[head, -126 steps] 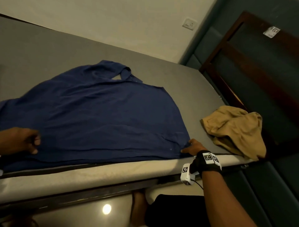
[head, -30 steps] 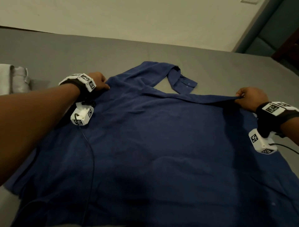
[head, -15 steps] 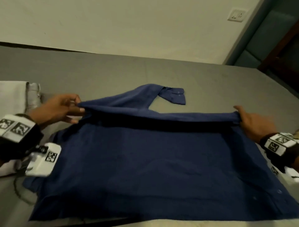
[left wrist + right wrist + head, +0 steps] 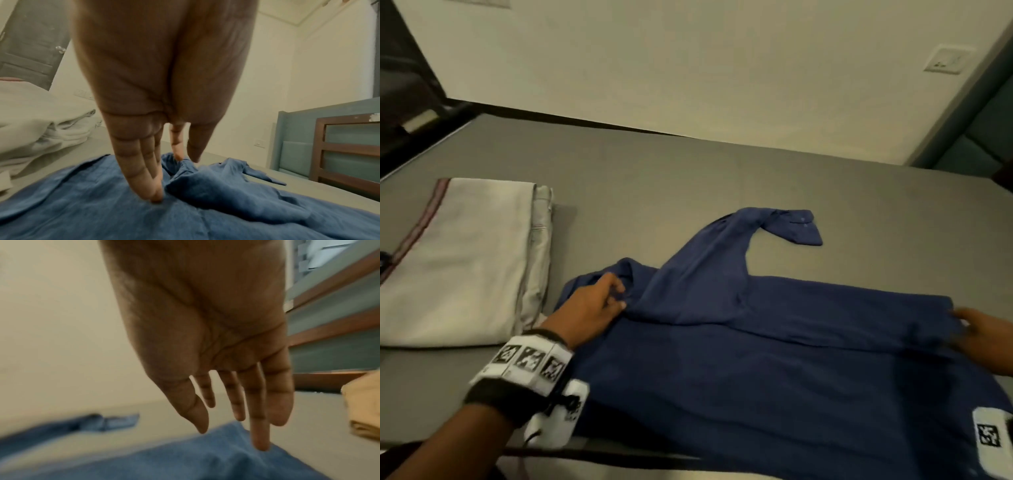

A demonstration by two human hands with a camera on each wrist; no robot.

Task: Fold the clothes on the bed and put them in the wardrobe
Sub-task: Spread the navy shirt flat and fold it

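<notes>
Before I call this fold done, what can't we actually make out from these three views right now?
- Right hand: head view cuts it at the frame edge; the right wrist view is motion-blurred, so contact with the blue shirt is unclear.
- Shirt's near hem: cut off by the head view's bottom edge.
- Tan garment: only its edge shows, in the right wrist view.
- Folded white cloth: cropped at the left edge, head view.
- Wardrobe: not identifiable.

The grey bed (image 4: 688,178) bears a blue shirt (image 4: 756,377) beside folded white cloth (image 4: 458,267).

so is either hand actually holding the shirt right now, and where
Neither grips it. The left hand and right hand rest straight fingertips on the blue shirt, along its folded-over edge.
</notes>
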